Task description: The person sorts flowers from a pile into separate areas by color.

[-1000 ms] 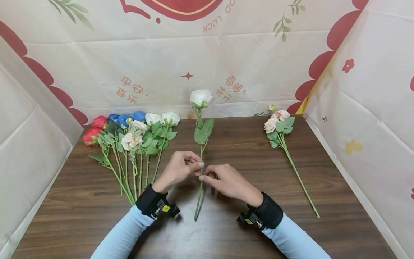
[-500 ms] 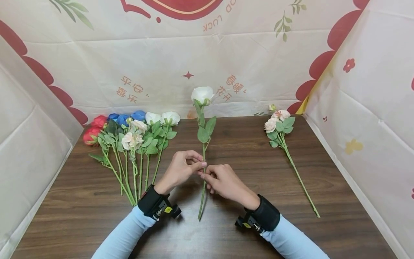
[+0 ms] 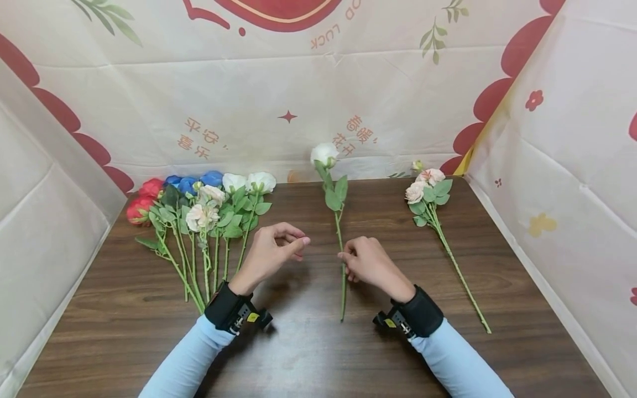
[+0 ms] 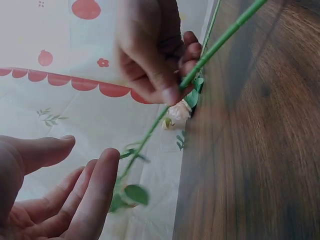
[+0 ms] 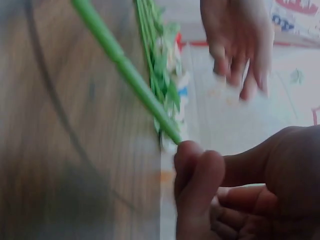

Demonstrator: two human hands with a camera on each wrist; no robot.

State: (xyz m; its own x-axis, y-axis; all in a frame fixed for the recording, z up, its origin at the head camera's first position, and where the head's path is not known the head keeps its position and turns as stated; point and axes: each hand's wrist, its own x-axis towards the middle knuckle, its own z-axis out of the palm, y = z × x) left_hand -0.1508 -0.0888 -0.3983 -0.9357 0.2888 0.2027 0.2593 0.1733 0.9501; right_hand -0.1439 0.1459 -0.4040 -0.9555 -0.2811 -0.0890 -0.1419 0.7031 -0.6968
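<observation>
A long-stemmed white artificial rose (image 3: 324,153) stands nearly upright over the middle of the table, bloom up, with green leaves below it. My right hand (image 3: 370,265) pinches its green stem (image 5: 142,92) between thumb and fingertips, partway down. To the left of the stem, my left hand (image 3: 276,249) is apart from it and holds nothing. In the left wrist view the fingers (image 4: 95,195) of that hand are extended, with a gap to the thumb. The bloom is out of sight in the right wrist view.
A row of red, blue, pale pink and white flowers (image 3: 201,215) lies on the left of the wooden table (image 3: 298,359). One pale pink flower spray (image 3: 417,192) lies at the right, stem toward the front. Printed cloth walls (image 3: 239,94) close off the back and sides.
Both hands were at the stem earlier; the left hand has let go and drawn back slightly left. The right hand has moved right with the white rose.
</observation>
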